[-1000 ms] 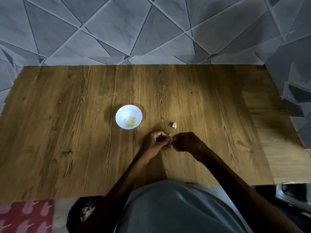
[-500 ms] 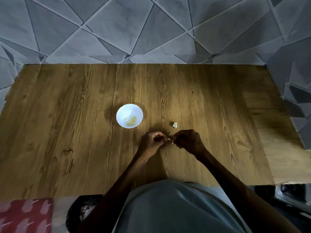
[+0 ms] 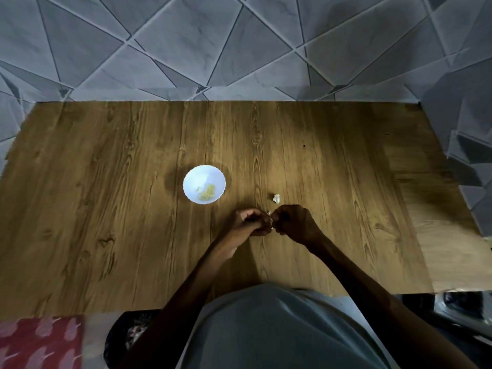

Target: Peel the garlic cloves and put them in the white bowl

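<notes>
A small white bowl (image 3: pixel 204 184) stands on the wooden table (image 3: pixel 106 209), with a few yellowish peeled pieces inside it. My left hand (image 3: pixel 250 222) and my right hand (image 3: pixel 292 223) meet just right of and nearer than the bowl. Both pinch one small pale garlic clove (image 3: pixel 270 214), which is mostly hidden between the fingertips. A second whitish piece of garlic (image 3: pixel 277 198) lies on the table just beyond my right hand.
The table's far edge meets a grey tiled wall (image 3: pixel 239 49). A lighter wooden section (image 3: pixel 439 235) sits at the right. Near the front edge, a red patterned cloth (image 3: pixel 40 339) and a dark bag (image 3: pixel 130 334) lie at the lower left.
Both hands stay together on the clove, with only small finger movements. The view has shifted slightly.
</notes>
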`<move>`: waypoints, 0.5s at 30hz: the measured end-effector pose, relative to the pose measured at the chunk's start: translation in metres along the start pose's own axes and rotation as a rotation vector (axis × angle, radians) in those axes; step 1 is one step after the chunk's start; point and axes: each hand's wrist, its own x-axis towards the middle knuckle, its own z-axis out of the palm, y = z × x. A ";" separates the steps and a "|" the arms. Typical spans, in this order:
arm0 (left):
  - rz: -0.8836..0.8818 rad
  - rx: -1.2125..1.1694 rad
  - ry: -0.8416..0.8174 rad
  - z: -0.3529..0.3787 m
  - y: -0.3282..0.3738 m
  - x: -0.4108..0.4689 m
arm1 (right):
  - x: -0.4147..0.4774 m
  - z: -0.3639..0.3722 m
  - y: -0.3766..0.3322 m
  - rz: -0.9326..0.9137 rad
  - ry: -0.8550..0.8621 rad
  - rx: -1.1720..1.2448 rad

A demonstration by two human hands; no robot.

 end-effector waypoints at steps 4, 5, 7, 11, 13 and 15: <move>-0.025 -0.078 -0.012 0.005 0.001 0.000 | 0.001 0.005 -0.003 0.025 0.018 -0.062; -0.024 -0.095 -0.018 0.005 0.001 0.000 | 0.002 0.006 -0.003 0.032 0.024 -0.070; -0.018 -0.126 -0.030 0.004 -0.001 0.000 | 0.002 0.006 -0.002 0.047 0.030 -0.064; 0.011 -0.137 -0.023 0.002 0.000 -0.002 | -0.003 0.000 0.000 0.030 0.061 0.042; 0.033 -0.155 -0.012 0.001 -0.001 -0.001 | -0.006 -0.004 0.001 -0.027 0.080 0.097; 0.043 -0.163 0.005 0.000 0.000 0.000 | -0.008 -0.006 0.001 -0.099 0.096 0.088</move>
